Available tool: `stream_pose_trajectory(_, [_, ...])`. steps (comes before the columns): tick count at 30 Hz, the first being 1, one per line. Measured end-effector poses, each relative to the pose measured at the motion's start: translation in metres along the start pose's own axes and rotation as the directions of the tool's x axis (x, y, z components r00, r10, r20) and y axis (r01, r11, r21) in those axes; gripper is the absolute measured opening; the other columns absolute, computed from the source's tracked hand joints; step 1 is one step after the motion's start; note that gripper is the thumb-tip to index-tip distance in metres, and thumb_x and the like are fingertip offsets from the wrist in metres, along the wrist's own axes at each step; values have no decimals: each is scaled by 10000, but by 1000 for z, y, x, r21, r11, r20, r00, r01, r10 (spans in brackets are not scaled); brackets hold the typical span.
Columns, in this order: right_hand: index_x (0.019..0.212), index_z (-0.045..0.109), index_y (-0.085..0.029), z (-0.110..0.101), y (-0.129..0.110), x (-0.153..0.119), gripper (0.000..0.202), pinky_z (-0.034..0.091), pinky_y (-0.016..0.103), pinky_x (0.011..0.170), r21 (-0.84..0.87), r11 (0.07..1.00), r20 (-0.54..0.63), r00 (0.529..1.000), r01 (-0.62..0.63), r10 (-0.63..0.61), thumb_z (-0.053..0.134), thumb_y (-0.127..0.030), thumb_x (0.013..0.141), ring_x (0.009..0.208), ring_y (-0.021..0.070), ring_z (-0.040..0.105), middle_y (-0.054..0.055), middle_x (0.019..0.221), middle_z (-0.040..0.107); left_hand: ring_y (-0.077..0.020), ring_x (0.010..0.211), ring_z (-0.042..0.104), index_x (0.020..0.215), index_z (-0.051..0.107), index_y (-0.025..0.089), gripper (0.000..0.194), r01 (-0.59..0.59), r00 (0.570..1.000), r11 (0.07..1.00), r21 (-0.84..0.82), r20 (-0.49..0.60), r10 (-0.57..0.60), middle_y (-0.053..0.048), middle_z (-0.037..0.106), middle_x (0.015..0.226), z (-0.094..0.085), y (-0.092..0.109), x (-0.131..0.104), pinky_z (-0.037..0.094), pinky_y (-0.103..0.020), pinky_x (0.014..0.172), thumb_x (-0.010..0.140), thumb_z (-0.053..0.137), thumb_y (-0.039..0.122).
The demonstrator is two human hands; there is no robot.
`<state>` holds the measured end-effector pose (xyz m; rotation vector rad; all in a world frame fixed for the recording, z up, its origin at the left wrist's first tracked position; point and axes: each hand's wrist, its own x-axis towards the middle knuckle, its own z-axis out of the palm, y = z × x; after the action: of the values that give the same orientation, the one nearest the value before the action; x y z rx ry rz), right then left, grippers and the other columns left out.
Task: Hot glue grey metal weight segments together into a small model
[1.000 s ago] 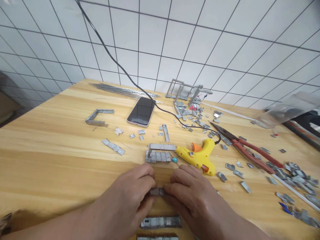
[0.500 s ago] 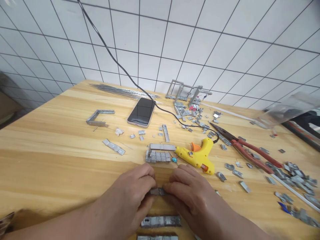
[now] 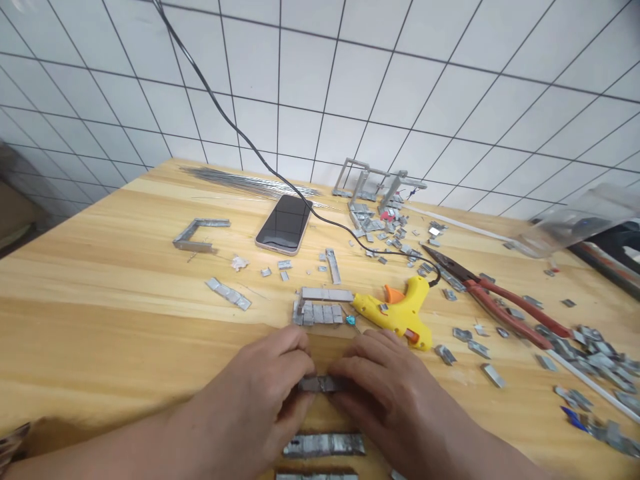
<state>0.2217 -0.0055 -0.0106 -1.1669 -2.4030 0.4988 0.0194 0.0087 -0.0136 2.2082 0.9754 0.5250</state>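
Note:
A short grey metal strip (image 3: 323,384) of joined pieces lies crosswise between my two hands. My left hand (image 3: 267,387) pinches its left end, and my right hand (image 3: 380,390) pinches the right end; both ends are partly hidden by the fingers. Closer to me lies a similar metal strip (image 3: 325,445), with another strip (image 3: 317,476) cut off by the bottom edge. Just beyond my hands stands a small angled metal assembly (image 3: 323,305). The yellow glue gun (image 3: 397,313) lies to its right, nozzle toward it.
Red-handled pliers (image 3: 500,297) lie at right among many metal clips (image 3: 595,357). A phone (image 3: 283,225) rests under a black cable (image 3: 240,133). Thin wires (image 3: 240,181) and standing metal frames (image 3: 365,183) are by the tiled wall. A C-shaped metal piece (image 3: 193,237) lies left.
My right hand's fingers have shifted slightly right along the strip, baring more of its middle. The left hand keeps its hold. The whole view has moved very slightly.

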Motion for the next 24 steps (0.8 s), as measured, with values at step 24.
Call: stream_pose_trajectory(24, [819, 674, -182, 7, -3, -1, 147, 452, 304, 671, 97, 995, -39, 999, -19, 23, 597, -57, 810, 751, 195, 567, 43, 774, 640, -142, 802, 557, 740, 544, 178, 205, -19, 999, 1000, -16, -40, 18, -5, 556, 844, 4, -2, -6, 434, -250, 695, 786, 468, -7])
